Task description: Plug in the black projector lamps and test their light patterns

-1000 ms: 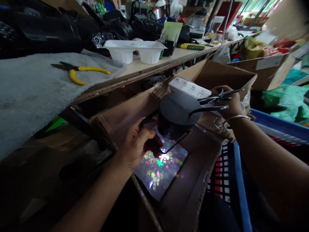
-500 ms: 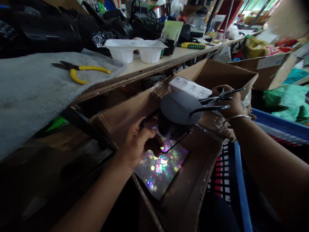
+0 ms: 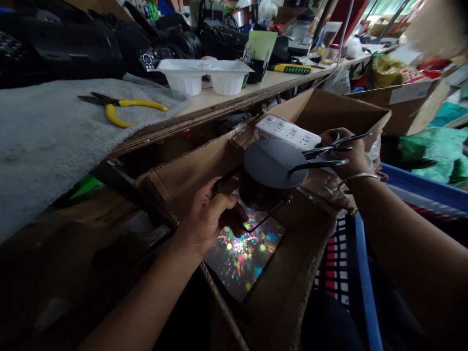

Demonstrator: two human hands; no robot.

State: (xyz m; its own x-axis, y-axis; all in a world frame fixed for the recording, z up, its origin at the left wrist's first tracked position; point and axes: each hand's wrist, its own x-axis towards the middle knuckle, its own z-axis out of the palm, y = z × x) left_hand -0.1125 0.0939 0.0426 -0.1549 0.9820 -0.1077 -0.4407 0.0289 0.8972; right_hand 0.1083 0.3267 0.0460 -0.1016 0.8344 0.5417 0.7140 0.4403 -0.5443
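Note:
A black round projector light [image 3: 273, 168] hangs tilted over the cardboard box, its flat back facing up. My left hand [image 3: 208, 212] is closed around its wire-like bracket [image 3: 261, 224]. Below, bright multicoloured spots fall on a flat pale sheet [image 3: 237, 258] inside the box. My right hand [image 3: 343, 153] is closed on the light's black power cord [image 3: 325, 150], which is looped into a bundle. That hand is at the right end of a white power strip [image 3: 287, 131]; its fingertips and any plug are partly hidden.
The cardboard box [image 3: 292, 297] stands against the workbench edge [image 3: 146, 134]. On the bench lie yellow-handled pliers [image 3: 127, 105] on a grey cloth [image 3: 47, 141], a white plastic tray [image 3: 204, 73] and a yellow-green tool [image 3: 292, 69]. A blue basket [image 3: 365, 273] stands at right.
The projected light pattern on the sheet has shifted into different coloured spots. The projector light has moved very slightly to the right; both hands keep their hold.

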